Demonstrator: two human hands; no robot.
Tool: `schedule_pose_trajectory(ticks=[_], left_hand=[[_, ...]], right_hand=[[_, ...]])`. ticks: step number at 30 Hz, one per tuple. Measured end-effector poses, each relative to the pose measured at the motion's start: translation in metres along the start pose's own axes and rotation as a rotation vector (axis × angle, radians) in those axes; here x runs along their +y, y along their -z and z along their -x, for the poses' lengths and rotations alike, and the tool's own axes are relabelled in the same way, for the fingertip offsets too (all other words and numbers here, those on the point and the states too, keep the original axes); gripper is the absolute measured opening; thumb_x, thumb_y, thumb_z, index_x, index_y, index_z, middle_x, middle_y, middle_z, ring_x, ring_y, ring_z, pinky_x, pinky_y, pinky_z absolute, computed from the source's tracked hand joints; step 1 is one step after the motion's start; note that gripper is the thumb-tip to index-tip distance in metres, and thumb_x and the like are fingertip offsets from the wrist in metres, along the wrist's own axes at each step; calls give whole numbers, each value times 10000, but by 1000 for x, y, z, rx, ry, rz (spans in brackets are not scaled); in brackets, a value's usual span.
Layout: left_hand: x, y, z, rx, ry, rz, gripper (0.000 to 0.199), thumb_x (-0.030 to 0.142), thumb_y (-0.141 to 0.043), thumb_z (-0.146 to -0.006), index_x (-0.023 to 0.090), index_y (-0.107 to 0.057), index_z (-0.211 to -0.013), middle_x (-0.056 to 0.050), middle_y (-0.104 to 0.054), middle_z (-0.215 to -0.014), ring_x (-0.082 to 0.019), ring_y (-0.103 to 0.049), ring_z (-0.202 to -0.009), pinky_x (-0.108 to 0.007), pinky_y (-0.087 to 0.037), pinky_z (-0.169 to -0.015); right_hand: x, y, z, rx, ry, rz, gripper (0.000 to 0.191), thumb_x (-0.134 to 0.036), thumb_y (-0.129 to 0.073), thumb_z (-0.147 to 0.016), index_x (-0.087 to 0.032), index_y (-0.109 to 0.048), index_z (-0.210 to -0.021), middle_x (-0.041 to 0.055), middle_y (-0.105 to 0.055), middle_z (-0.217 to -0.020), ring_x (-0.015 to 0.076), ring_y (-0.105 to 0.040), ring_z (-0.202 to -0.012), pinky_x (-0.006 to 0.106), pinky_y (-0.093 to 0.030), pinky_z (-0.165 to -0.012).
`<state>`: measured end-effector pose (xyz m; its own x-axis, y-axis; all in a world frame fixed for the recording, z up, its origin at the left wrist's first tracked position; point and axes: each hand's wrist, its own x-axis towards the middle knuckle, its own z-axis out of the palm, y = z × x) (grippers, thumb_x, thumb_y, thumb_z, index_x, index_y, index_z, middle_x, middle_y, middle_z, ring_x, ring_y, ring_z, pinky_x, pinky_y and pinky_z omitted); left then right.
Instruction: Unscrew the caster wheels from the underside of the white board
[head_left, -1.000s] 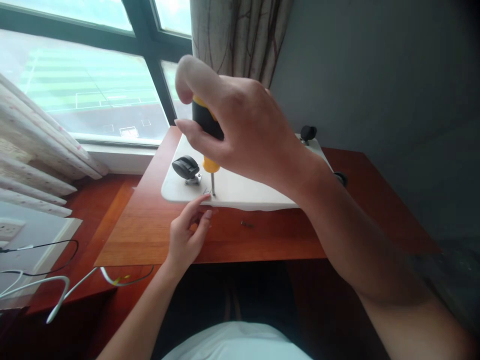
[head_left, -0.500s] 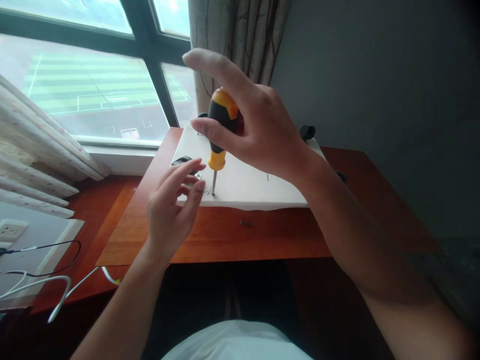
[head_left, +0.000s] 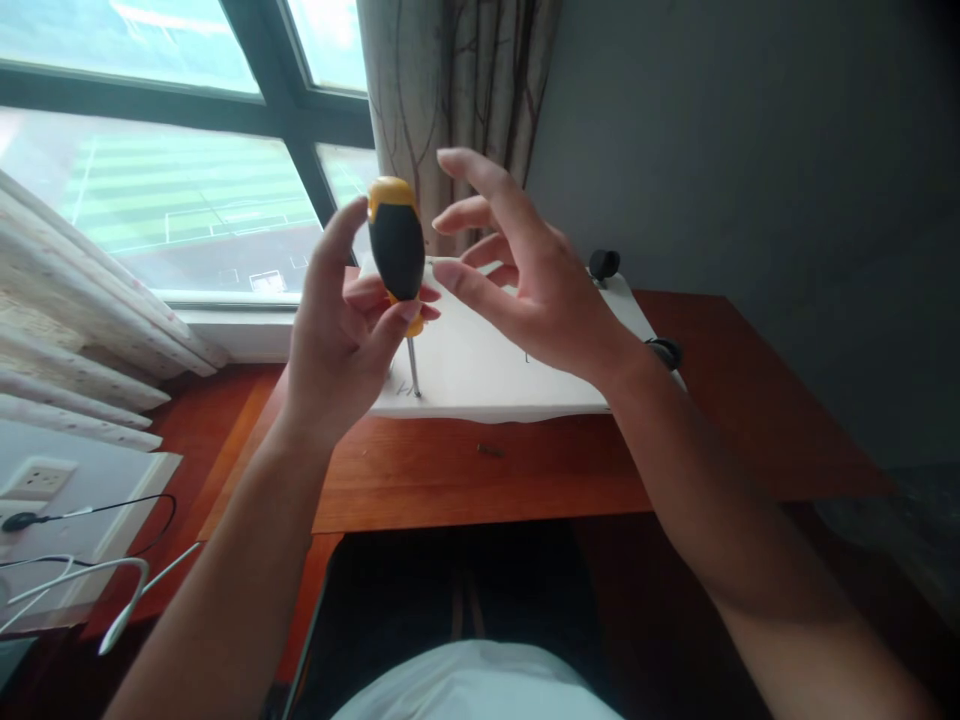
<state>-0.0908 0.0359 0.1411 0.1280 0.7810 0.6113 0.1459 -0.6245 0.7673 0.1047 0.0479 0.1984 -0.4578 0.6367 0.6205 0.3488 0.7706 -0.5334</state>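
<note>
A screwdriver (head_left: 397, 240) with a black and yellow handle stands nearly upright, its metal tip touching a white board (head_left: 480, 370) near the front left corner. My left hand (head_left: 337, 320) grips the handle low down, fingers and thumb around it. To the right of the handle is my right hand (head_left: 525, 265), fingers spread and holding nothing. Small thin metal pieces (head_left: 403, 390) lie on the board beside the tip. Black wheel-like parts (head_left: 604, 264) sit at the board's right edge.
The board rests on a reddish wooden table (head_left: 450, 480). A small screw-like piece (head_left: 490, 450) lies on the table in front of the board. Left are a window, curtains (head_left: 90, 300), a wall socket (head_left: 41, 480) and white and black cables (head_left: 142, 580).
My left hand has risen and closed around the screwdriver handle. My right hand has let go of it and moved to the right, fingers spread.
</note>
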Motion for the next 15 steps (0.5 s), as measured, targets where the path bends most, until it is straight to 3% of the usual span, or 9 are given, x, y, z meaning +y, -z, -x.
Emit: schedule_pose_trajectory(ticks=[3, 6, 8, 12, 15], left_hand=[[-6, 4, -6, 52, -146, -117, 874, 224, -742, -845, 339, -222, -1537, -31, -659, -1237, -157, -714, -858, -311, -629, -752], [-9, 9, -13, 115, -277, -298, 1059, 175, -837, -703, 437, -225, -1526, -5, -398, -1541, -106, -665, -778, -239, -600, -607], [-9, 10, -17, 170, -344, -433, 1135, 171, -873, -610, 429, -250, -1523, 9, -287, -1592, -73, -616, -715, -211, -553, -529], [-4, 9, -23, 255, -388, -610, 996, 256, -882, -597, 342, -387, -1457, -30, -500, -1393, -60, -595, -624, -219, -532, -548], [1, 7, -27, 209, -438, -448, 709, 479, -789, -755, 301, -471, -1363, -39, -571, -1163, -145, -676, -772, -316, -581, -701]], right_hand=[[7, 4, 39, 65, -110, 35, 510, -348, -571, -956, -268, -427, -1438, 57, -651, -1214, 137, -667, -912, 265, -577, -767], [21, 1, 85, 143, -228, 107, 427, -274, -548, -957, -247, -490, -1379, 64, -672, -1153, 151, -664, -895, 310, -582, -802], [31, -6, 114, 191, -283, 172, 389, -230, -540, -947, -241, -527, -1336, 62, -686, -1109, 158, -664, -866, 329, -584, -806], [44, -21, 156, 268, -296, 334, 344, -169, -515, -940, -226, -576, -1273, 86, -691, -1121, 207, -662, -995, 396, -568, -892], [47, -29, 173, 331, -252, 444, 328, -137, -511, -929, -208, -599, -1238, 108, -684, -1153, 238, -637, -1099, 447, -533, -975]])
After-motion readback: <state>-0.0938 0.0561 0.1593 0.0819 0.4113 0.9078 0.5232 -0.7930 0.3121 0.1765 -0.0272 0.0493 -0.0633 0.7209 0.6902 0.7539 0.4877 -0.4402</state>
